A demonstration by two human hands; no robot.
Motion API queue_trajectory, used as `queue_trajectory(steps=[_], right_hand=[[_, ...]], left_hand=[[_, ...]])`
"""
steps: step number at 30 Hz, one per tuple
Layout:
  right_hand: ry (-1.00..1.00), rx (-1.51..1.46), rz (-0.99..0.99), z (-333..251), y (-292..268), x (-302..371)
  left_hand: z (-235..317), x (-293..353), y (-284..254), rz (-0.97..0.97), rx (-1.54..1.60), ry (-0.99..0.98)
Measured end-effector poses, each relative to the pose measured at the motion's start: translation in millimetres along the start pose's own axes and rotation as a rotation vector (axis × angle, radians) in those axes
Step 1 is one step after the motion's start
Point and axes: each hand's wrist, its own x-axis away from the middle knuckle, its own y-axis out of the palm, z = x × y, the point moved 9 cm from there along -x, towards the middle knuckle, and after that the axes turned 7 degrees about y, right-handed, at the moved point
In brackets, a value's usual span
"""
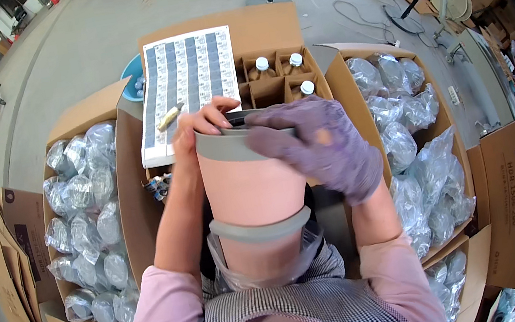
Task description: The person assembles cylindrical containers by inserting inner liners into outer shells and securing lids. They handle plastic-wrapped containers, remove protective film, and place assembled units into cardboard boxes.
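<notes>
upper pink-grey tapered plastic bucket (253, 185), axis 12–6 | bare left hand (203, 122) hooked over 11 o'clock edge | purple-gloved right hand (322, 144) 1 o'clock, grip unclear

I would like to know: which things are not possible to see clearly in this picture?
In the head view:
- Upper pink bin's inside: mostly hidden by its gray rim and the gloved right grip.
- Label sheet's fine print: too small.
- Bottles' lower parts: hidden by cardboard dividers.
- Wrapped items in the left carton: details obscured by crumpled clear plastic.

Packing workshop: cartons (137, 210) of plastic-wrapped goods (78, 193)
</notes>
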Motion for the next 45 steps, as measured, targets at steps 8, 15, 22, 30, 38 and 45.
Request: queue_trajectory(steps=[8, 15, 22, 30, 38, 45], right_hand=[[-0.201, 0.074, 0.023, 0, -23, -3], [0.529, -0.365, -0.113, 26, 21, 5], [0.032, -0.001, -0.040, -38, -7, -3], [0.307, -0.161, -0.276, -51, -69, 43], [0.413, -0.174, -0.149, -46, -74, 77], [0.425, -0.102, -0.165, -8, -51, 44]], left_hand=[[24, -24, 15, -0.064, -0.257, -0.111], [35, 0, 15, -0.002, -0.368, -0.085], [0, 21, -4, 0.149, -0.106, -0.228], [-16, 102, 86, -0.068, -0.367, -0.668], [45, 99, 117, 0.081, -0.953, -0.483], [116, 117, 94, -0.446, -0.993, -0.206]])
